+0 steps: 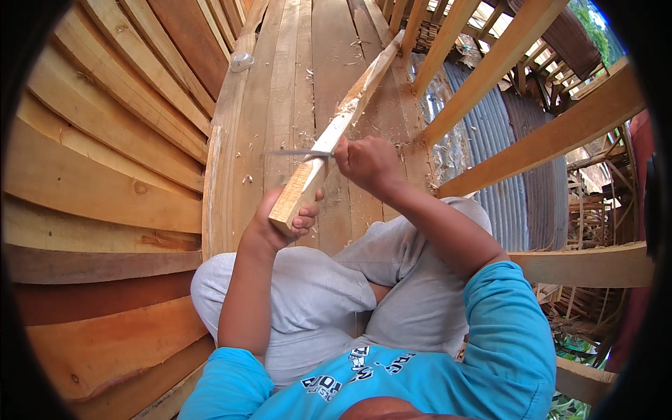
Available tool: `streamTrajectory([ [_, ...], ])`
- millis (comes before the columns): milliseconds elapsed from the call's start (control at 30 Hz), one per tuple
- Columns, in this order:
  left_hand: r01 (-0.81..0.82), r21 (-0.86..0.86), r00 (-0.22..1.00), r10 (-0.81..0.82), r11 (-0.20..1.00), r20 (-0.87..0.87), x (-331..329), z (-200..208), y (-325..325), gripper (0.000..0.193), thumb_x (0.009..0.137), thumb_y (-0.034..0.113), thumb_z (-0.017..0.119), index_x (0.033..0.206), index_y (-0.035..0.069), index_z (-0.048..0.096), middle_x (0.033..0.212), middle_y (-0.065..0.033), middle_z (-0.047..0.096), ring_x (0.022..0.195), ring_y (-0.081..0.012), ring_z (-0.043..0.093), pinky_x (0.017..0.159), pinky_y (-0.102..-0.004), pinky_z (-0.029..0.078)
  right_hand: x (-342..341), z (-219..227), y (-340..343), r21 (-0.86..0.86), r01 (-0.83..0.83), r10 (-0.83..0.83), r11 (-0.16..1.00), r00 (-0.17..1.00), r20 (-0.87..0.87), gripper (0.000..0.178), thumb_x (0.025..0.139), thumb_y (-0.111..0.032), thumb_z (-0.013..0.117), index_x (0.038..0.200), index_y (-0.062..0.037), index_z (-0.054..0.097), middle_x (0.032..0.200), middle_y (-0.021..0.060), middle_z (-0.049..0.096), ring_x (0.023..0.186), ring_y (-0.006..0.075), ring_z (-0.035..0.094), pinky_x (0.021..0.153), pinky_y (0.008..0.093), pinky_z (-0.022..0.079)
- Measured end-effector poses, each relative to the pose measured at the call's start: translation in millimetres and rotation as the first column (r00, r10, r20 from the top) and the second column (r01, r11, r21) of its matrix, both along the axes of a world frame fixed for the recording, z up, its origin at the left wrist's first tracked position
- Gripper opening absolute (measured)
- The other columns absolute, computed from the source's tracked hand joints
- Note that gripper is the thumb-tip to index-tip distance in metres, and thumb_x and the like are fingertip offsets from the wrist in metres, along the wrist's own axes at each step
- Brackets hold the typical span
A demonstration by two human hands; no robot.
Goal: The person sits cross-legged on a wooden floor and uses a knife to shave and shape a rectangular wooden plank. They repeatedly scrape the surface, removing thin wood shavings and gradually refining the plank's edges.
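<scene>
My left hand [285,212] is wrapped round the near end of a long wooden stick [334,128], squared at this end and partly whittled to pale wood. The stick slants away to the right, its far end by the railing's foot. Closed round a handle that its fingers hide, my right hand [369,163] holds a knife [297,152]. The thin blade points left and lies across the stick, a little beyond my left hand. Shavings cling to the stick ahead of the blade.
Wood shavings [247,180] lie scattered on the plank floor [280,105]. A small clear object [241,61] rests at the far left. A plank wall [105,168] closes the left side; wooden railing posts [490,66] stand on the right, with corrugated metal sheets [490,140] beyond. My legs [308,287] are folded below the stick.
</scene>
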State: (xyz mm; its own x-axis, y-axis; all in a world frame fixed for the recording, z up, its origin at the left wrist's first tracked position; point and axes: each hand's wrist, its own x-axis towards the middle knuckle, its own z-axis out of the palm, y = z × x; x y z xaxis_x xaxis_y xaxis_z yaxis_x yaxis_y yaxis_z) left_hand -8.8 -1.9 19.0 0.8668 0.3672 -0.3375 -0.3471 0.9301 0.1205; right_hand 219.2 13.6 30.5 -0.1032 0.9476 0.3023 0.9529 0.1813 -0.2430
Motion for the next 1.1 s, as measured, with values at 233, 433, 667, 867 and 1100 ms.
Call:
streamTrajectory([
  [233, -0.012, -0.075, 0.997, 0.017, 0.997, 0.076, -1.4, -0.6, -1.0, 0.04, 0.096, 0.029, 0.034, 0.113, -0.006, 0.043, 0.07, -0.0083, 0.048, 0.049, -0.0177, 0.052, 0.04, -0.0268, 0.047, 0.3, -19.7, -0.4, 0.048, 0.042, -0.038, 0.998, 0.997, -0.074, 0.055, 0.097, -0.032, 0.041, 0.054, -0.0047, 0.063, 0.055, 0.0201, 0.059, 0.05, 0.0379, 0.062, 0.051, 0.0484, 0.05],
  [433, 0.028, -0.006, 0.995, -0.027, 1.0, 0.1, -1.2, -3.5, 4.1, 0.041, 0.097, 0.032, 0.035, 0.112, -0.004, 0.047, 0.072, -0.0067, 0.049, 0.053, -0.0153, 0.052, 0.044, -0.0257, 0.046, 16.3, -15.4, 30.2, 0.098, 0.256, -0.247, 0.962, 0.964, -0.1, 0.054, 0.095, -0.032, 0.043, 0.051, -0.0054, 0.06, 0.054, 0.0197, 0.06, 0.047, 0.0384, 0.061, 0.051, 0.0493, 0.051],
  [667, -0.073, -0.122, 0.997, 0.074, 0.99, 0.008, 7.6, 6.1, 0.9, 0.04, 0.097, 0.029, 0.032, 0.112, -0.006, 0.046, 0.069, -0.0078, 0.049, 0.047, -0.0134, 0.051, 0.036, -0.0232, 0.043, 32.0, -20.8, 40.7, 0.208, 0.247, -0.232, 0.946, 0.968, -0.096, 0.054, 0.095, -0.03, 0.042, 0.048, -0.0074, 0.055, 0.046, 0.0163, 0.052, 0.044, 0.0368, 0.058, 0.047, 0.0472, 0.048],
  [867, -0.012, 0.168, 0.972, 0.051, 0.986, -0.23, -2.5, -0.9, 3.9, 0.04, 0.098, 0.029, 0.032, 0.11, -0.006, 0.047, 0.066, -0.0068, 0.049, 0.044, -0.0125, 0.049, 0.035, -0.0225, 0.042, 16.1, -27.3, 20.1, 0.137, 0.03, -0.024, 0.99, 0.999, -0.043, 0.051, 0.094, -0.029, 0.043, 0.05, -0.007, 0.06, 0.048, 0.0172, 0.056, 0.043, 0.0348, 0.059, 0.047, 0.0477, 0.049],
  [1100, 0.04, 0.185, 0.978, 0.0, 0.982, -0.21, -2.4, -0.4, 7.0, 0.04, 0.098, 0.033, 0.036, 0.107, -0.002, 0.052, 0.066, -0.0045, 0.05, 0.047, -0.012, 0.05, 0.041, -0.0235, 0.042, 20.9, -34.8, 23.7, 0.188, 0.1, -0.082, 0.977, 0.991, -0.102, 0.052, 0.095, -0.028, 0.043, 0.051, -0.0077, 0.059, 0.048, 0.018, 0.054, 0.043, 0.0367, 0.057, 0.047, 0.0477, 0.048],
])
